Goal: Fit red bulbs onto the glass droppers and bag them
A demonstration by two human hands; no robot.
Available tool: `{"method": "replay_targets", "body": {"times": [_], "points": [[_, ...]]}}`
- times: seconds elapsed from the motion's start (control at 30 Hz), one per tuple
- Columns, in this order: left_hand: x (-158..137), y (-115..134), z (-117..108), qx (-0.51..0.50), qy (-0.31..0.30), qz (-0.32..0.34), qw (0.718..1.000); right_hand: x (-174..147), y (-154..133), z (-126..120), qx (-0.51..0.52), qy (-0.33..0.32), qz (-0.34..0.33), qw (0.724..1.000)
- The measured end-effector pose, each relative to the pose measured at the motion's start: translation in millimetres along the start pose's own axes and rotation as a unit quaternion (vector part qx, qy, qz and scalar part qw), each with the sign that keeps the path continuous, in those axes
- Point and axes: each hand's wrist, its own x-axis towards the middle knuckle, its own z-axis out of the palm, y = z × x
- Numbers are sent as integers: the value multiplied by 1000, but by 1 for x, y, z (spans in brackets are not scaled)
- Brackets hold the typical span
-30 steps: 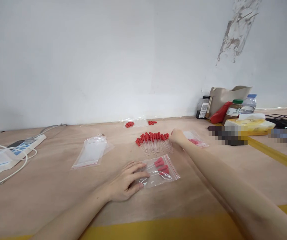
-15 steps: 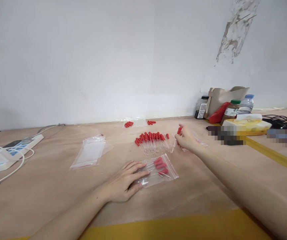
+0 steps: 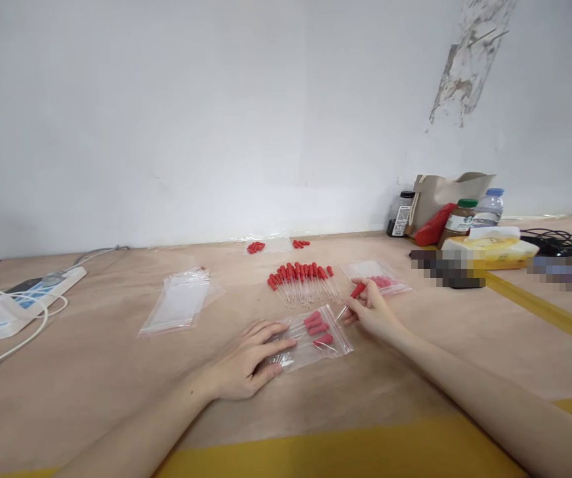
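Head cam, R hand (image 3: 373, 315): fingers pinched on 1 dropper (image 3: 358, 290), tip by bag's zip edge (can't tell if touching).
L hand (image 3: 248, 362): spread, palm down, fingertips on clear zip bag (image 3: 305, 358), nothing gripped.
Dropper: prob. v. light; bulb likely soft, stem maybe brittle; hold nr bulb base.
Bag: thin, shiny film, likely slippery; red bulbs inside.
Fanned droppers (image 3: 303, 275): rounded matte bulbs, slim clear stems.

a pale wall (image 3: 166, 119) spans nine o'clock through twelve to three, its finish peeled in a ragged patch (image 3: 465, 73) at two. below lies a tan work surface (image 3: 66, 398), with one yellow strip (image 3: 276, 458) across six o'clock and a second band (image 3: 545, 311) slanting past three. the light is soft.
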Motion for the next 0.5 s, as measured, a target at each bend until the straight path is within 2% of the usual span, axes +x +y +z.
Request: {"method": "replay_targets", "body": {"times": [0.17, 0.37, 0.43, 0.5], "points": [[0, 0, 0, -2, -3, -5, 1000, -9, -5, -3, 5, -34, 18, 999], [0, 0, 0, -7, 1, -6, 1000, -13, -9, -7, 42, -17, 50, 998], [0, 0, 0, -9, 4, -5, 1000, -13, -9, -9, 39, -45, 75, 995], [0, 0, 0, -8, 5, -2, 1000, -14, -9, -11, -19, -88, 91, 992]]}}
